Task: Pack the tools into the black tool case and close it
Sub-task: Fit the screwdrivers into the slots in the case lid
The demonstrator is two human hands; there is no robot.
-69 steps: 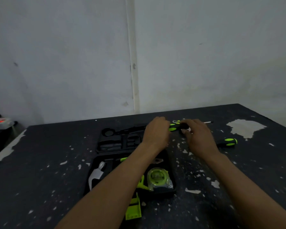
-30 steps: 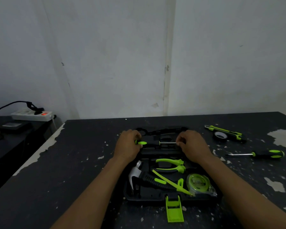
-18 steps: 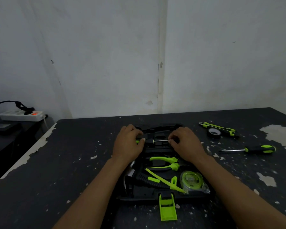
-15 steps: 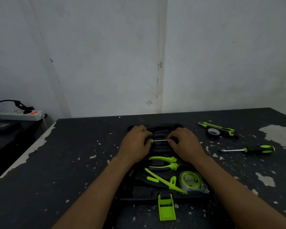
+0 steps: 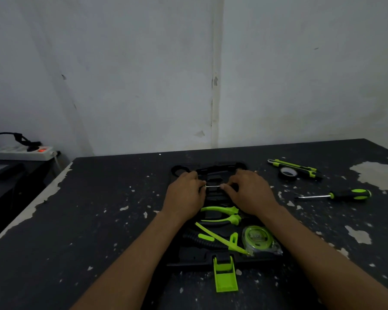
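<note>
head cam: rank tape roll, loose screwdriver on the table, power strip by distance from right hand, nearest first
From the right hand:
1. tape roll, on the table to its right, a bit farther back.
2. loose screwdriver, farther right.
3. power strip, far left, off the table.

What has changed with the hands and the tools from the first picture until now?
Both hands, left hand and right hand, carried a small screwdriver from the table right of the black tool case into its far half and now press it there. The big screwdriver, pliers and tape measure stayed put.
</note>
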